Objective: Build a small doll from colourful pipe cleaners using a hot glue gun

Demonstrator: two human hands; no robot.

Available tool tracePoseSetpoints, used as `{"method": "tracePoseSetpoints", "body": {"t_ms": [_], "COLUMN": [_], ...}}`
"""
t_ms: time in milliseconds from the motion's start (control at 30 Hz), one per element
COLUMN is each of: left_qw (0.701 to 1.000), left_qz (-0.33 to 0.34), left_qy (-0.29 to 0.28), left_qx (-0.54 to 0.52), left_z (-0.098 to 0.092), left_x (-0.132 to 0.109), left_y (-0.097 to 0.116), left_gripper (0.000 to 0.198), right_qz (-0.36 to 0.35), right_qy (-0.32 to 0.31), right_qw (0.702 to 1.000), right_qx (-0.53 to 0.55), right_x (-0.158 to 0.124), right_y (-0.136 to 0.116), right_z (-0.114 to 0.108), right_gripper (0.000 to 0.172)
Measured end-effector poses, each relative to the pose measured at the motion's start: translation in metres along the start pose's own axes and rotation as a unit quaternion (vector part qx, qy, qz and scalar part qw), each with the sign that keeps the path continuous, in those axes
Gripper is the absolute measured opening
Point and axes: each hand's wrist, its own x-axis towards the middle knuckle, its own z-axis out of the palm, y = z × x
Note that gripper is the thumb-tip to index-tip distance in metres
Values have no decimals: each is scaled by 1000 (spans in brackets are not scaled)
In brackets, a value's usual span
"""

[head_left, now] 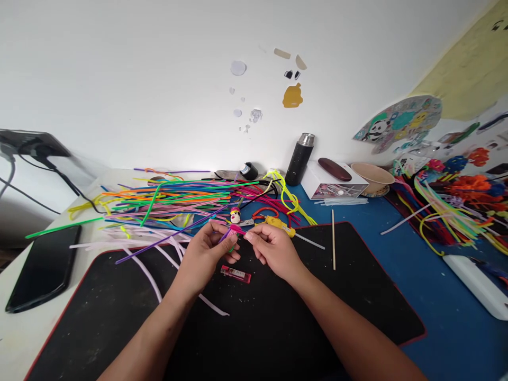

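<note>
My left hand (208, 251) and my right hand (273, 251) meet over the black mat (357, 296), fingers pinched on a small pink pipe-cleaner figure (235, 229) with a little round white head (235, 216). The left fingers are closed round its body, with a purple pipe cleaner (170, 237) trailing off to the left from them. The right fingertips pinch the figure's pink end. A red lighter (235, 273) lies on the mat just below both hands.
A heap of coloured pipe cleaners (166, 203) covers the table behind. Scissors and a yellow glue gun (278, 222), a wooden stick (333, 246), a black flask (299, 159), a white box (337, 182), a bowl (373, 177), a phone (43, 267) and more pipe cleaners (448, 211) lie around.
</note>
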Motion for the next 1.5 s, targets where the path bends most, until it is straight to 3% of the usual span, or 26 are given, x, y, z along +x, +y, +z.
{"method": "tracePoseSetpoints", "body": {"t_ms": [300,600,1000,1200,1500], "left_qw": [990,988,980,975,951], "left_qz": [-71,-54,-86,-101,-148], "left_qy": [5,21,-14,-24,-88], "left_qx": [-119,-144,-176,-199,-258], "left_z": [7,7,7,6,2], "left_x": [-2,-1,-2,-2,-6], "left_y": [5,5,4,3,2], "left_gripper": [52,52,47,45,37], "right_qz": [5,16,12,23,40], "right_qy": [-3,-21,-5,-31,-75], "right_qw": [1000,999,999,996,982], "right_qx": [12,30,45,81,170], "right_x": [4,5,5,6,5], "right_y": [0,2,3,7,9], "right_z": [4,9,9,10,3], "right_gripper": [35,38,36,40,46]}}
